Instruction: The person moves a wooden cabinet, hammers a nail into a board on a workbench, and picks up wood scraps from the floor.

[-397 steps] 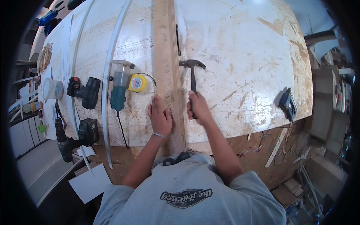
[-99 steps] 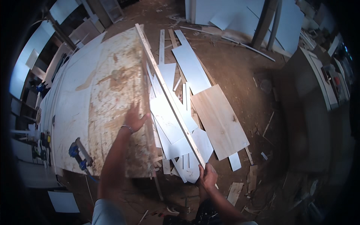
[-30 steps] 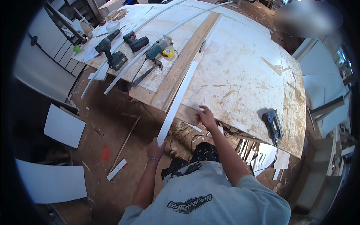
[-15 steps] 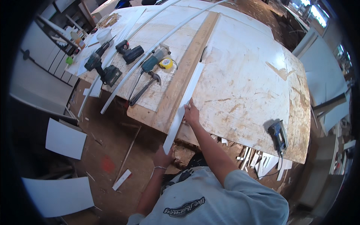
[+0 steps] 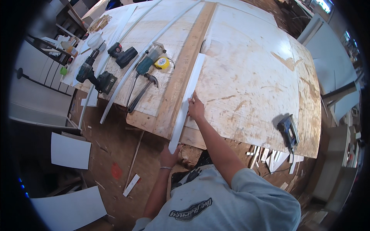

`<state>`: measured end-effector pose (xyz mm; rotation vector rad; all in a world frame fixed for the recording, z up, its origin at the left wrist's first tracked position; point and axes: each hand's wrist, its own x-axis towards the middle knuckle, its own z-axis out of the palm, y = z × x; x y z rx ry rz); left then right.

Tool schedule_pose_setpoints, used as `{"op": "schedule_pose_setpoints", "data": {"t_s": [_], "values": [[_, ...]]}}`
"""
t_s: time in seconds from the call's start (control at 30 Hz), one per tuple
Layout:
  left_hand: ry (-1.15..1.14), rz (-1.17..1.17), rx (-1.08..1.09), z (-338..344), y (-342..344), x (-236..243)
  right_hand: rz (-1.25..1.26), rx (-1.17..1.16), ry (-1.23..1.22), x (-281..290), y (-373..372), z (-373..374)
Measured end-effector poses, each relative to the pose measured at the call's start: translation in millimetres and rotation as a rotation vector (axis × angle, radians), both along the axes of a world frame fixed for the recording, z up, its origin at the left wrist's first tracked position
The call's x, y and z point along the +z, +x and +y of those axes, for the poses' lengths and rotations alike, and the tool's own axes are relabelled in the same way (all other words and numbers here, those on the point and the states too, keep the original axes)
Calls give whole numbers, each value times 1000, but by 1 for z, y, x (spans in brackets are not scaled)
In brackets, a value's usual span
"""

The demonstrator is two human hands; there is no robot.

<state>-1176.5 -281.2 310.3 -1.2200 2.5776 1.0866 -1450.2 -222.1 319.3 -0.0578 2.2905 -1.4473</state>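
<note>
A long white strip (image 5: 188, 94) lies along the right edge of a brown wooden plank (image 5: 181, 86) on the worktable, its near end sticking out past the table's front edge. My left hand (image 5: 169, 156) is closed around that near end, with a band on the wrist. Farther up, my right hand (image 5: 196, 107) grips the strip's right side, thumb and fingers at its edge. Just beyond the far end, a narrow dark thing (image 5: 202, 46) shows beside the plank; I cannot tell whether it is a slot or a blade.
Left of the plank lie a hammer (image 5: 142, 93), a yellow tape measure (image 5: 162, 63), a green corded power tool (image 5: 148, 61), a drill (image 5: 92, 73) and long pale strips (image 5: 135, 63). A corded blue tool (image 5: 288, 133) rests at the right corner. Offcuts (image 5: 275, 159) litter the floor.
The white strip has slid slightly away from me along the plank, both hands moving with it. My view has shifted a little, so the tools appear farther left.
</note>
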Motion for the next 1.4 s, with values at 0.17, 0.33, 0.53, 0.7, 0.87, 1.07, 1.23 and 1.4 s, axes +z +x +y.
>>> {"op": "schedule_pose_setpoints", "data": {"t_s": [0.17, 0.33, 0.53, 0.7, 0.87, 1.07, 1.23, 1.4], "values": [[290, 42, -131, -26, 73, -14, -69, -27, 17, 4, -8, 6], [654, -91, 120, -18, 107, 18, -53, -6, 32, 8, -7, 1], [630, -42, 136, -15, 78, 16, 73, -22, 96, -23, -42, -5], [552, -129, 0, -18, 25, 17, 199, -66, 163, -38, -96, 6], [486, -24, 68, -24, 20, -3, -48, -87, 23, 8, -100, -18], [592, -85, 74, -35, 16, -17, 55, -35, -28, -6, -83, -5], [562, -77, 71, -28, 2, -15, 43, 54, 70, -39, 15, 14], [485, -95, 33, -40, 21, -49, -203, 115, -72, 13, 93, 20]]}}
